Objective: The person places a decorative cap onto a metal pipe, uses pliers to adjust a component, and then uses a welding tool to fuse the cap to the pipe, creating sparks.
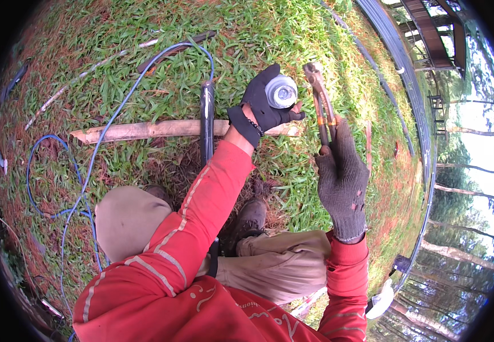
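My left hand, in a black glove with bare fingertips, is closed round a round grey-white thing with a ringed end, like a cap or pipe fitting. My right hand, in a dark knitted glove with small holes, grips a pair of worn pliers by the handles, which have orange bands. The pliers' jaws point away from me, just right of the round thing and apart from it. Left of my left wrist is a black pipe, with a thin blue hose running from its far end.
A pointed wooden stake lies on the grass behind the pipe. More blue hose loops at the left. Long dark pipes run along the right. My boot rests beside dug soil. A white helmet-like thing is at lower right.
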Motion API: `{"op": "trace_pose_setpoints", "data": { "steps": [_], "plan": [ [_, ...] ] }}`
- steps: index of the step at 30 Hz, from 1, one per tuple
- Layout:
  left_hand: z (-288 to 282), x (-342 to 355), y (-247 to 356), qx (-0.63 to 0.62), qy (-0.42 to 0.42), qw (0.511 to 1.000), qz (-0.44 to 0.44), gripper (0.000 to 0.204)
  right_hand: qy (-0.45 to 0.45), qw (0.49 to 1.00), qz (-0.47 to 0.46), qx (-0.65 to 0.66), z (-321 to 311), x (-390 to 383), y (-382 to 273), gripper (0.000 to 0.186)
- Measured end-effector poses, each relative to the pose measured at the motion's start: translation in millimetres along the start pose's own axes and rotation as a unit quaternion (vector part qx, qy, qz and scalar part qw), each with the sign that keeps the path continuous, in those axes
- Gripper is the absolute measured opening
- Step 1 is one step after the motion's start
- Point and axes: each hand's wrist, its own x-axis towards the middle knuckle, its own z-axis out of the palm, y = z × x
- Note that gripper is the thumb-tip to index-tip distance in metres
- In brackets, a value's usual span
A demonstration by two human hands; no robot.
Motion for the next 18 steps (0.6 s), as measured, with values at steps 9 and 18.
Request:
{"op": "trace_pose_setpoints", "data": {
  "steps": [9, 18],
  "plan": [
    [19, -11, 6, -0.133, 0.092, 0.986, -0.032, 0.034, -0.066, 0.996, -0.046, -0.034, 2, -1, 11, 0.056],
    [21, -9, 5, -0.066, 0.088, 0.993, -0.035, 0.028, -0.017, 0.999, -0.003, -0.049, -2, 1, 0, 0.05]
  ]
}}
